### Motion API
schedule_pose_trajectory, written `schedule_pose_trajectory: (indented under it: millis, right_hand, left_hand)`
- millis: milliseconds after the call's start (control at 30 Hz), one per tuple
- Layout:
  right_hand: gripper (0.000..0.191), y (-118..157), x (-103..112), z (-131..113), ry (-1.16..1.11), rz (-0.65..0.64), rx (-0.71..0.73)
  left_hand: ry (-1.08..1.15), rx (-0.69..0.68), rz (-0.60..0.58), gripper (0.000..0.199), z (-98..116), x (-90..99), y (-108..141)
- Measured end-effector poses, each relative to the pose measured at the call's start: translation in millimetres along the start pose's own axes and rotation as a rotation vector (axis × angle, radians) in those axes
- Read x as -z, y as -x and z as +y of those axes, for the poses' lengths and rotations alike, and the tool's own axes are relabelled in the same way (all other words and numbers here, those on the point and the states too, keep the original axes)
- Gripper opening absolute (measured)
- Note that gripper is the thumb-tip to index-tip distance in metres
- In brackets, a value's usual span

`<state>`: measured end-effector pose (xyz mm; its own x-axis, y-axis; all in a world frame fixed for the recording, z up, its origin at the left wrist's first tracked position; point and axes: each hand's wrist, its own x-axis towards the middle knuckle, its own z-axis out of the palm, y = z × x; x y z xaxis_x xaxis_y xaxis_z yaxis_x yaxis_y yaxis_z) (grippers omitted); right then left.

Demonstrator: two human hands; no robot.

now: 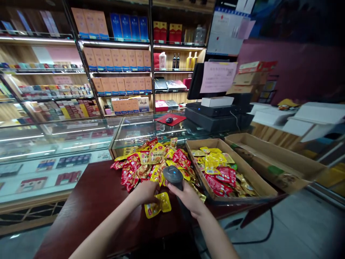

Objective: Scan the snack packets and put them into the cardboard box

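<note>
My right hand (188,196) is wrapped round the handle of a dark barcode scanner (173,175), whose head shows a small blue light. Left of it, my left hand (147,192) has its fingers curled down at the top of a yellow snack packet (162,203) near the table's front. Just beyond both hands lies a heap of red and yellow snack packets (132,167). To the right, an open cardboard box (253,176) holds more red, yellow and gold packets.
The dark red table (88,201) meets a glass display counter (115,140). A second cardboard box (285,162) stands at the right. Behind are a monitor (195,81), a mouse (169,120) on a red mat and shelves of boxed goods. A cable hangs at lower right.
</note>
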<state>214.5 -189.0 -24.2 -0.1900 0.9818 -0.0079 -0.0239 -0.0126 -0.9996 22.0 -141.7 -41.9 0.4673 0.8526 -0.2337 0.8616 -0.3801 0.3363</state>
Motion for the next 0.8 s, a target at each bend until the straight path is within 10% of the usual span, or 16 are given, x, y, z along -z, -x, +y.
schedule_pose_trajectory:
  millis: [200, 500, 800]
  right_hand:
    - [0.041, 3.2, 2.4, 8.6, 0.131, 0.108, 0.033]
    - [0.035, 22.5, -9.3, 1.1, 0.108, 0.140, 0.001]
    - [0.033, 33.0, -25.1, -3.7, 0.120, 0.093, -0.043]
  left_hand:
    - [0.151, -0.100, -0.170, 0.017, -14.0, 7.9, 0.4]
    - [1.137, -0.083, 0.076, 0.040, -25.2, 44.4, -24.2]
    - [1.515, 0.092, 0.333, 0.049, -27.4, 46.3, -61.6]
